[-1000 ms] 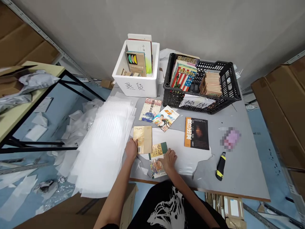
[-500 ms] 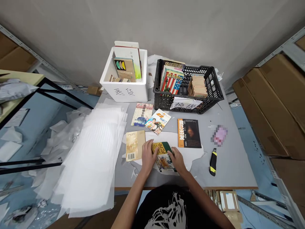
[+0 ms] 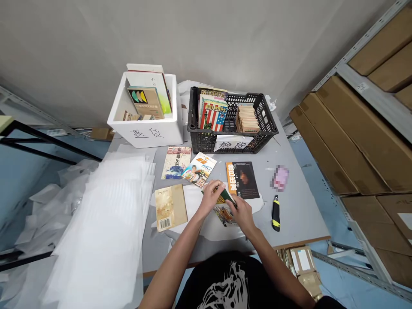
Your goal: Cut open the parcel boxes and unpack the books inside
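Gripping a green paperback (image 3: 226, 197), mostly hidden

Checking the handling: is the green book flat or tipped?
Tipped: left hand and right hand hold the green book slanted over the white sheet.

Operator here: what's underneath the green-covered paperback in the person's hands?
The paperback, held by the left hand and right hand, is over a white foam sheet on the grey table. The patch directly beneath it is covered, so anything there cannot be seen.
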Demonstrator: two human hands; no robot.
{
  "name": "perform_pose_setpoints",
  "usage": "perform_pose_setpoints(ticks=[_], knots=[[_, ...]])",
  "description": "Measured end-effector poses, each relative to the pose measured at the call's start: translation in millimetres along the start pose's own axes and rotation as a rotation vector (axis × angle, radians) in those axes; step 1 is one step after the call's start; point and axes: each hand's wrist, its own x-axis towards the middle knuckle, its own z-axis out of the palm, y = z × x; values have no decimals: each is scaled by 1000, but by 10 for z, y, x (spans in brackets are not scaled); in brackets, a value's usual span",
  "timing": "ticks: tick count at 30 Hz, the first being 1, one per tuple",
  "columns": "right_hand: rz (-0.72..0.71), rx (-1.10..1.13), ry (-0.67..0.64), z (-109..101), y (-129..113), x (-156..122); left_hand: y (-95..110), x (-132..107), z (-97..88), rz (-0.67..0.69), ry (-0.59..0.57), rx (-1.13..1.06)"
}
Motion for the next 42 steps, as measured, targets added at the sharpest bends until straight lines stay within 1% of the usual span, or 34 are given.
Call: perform_pose_setpoints(ticks=[2, 4, 7, 10, 12, 14, 16, 18, 21, 25, 28, 30, 31, 33, 35, 37, 38, 39, 40, 42], knots=[[-2, 30, -20, -13, -4, 26, -2, 23, 18, -38, 1, -43], [-3, 92, -74, -49, 27, 55, -32, 53, 18, -79, 7, -115], [33, 280, -244, -172, 158, 80, -114, 117, -23, -174, 71, -277], [110, 555, -447, -340, 324, 71, -203, 207, -98, -288, 173, -431], [146, 727, -558, -427, 397, 61, -255, 270, -136, -382, 224, -542], [163, 839, -653, -462, 424, 62, -302, 325, -144, -477, 249, -652], [177, 919, -712, -440, 416, 70, -343, 367, -123, -543, 259, -722], [200, 1010, -716, -381, 398, 76, -375, 399, -87, -573, 263, -746], [242, 1160, -679, -287, 380, 51, -393, 435, -47, -608, 261, -779], [269, 1266, -678, -264, 393, -46, -332, 458, -39, -592, 246, -807], [263, 1258, -738, -311, 426, -95, -246, 445, -51, -481, 215, -777], [268, 1256, -793, -313, 437, -79, -188, 426, -50, -362, 218, -736], [273, 1254, -788, -289, 431, -54, -161, 418, -40, -297, 222, -722], [293, 1239, -698, -180, 389, 20, -113, 417, 6, -181, 207, -712], [331, 1233, -636, -8, 316, 101, -79, 443, 76, -104, 150, -711], [381, 1257, -683, 174, 241, 158, -68, 489, 132, -81, 110, -703], [405, 1275, -703, 248, 215, 173, -76, 509, 138, -82, 107, -697], [431, 1290, -681, 303, 201, 182, -92, 521, 123, -86, 116, -689], [464, 1302, -609, 336, 200, 186, -117, 517, 87, -87, 136, -681], [535, 1327, -385, 335, 235, 199, -187, 447, -37, -132, 149, -657]])
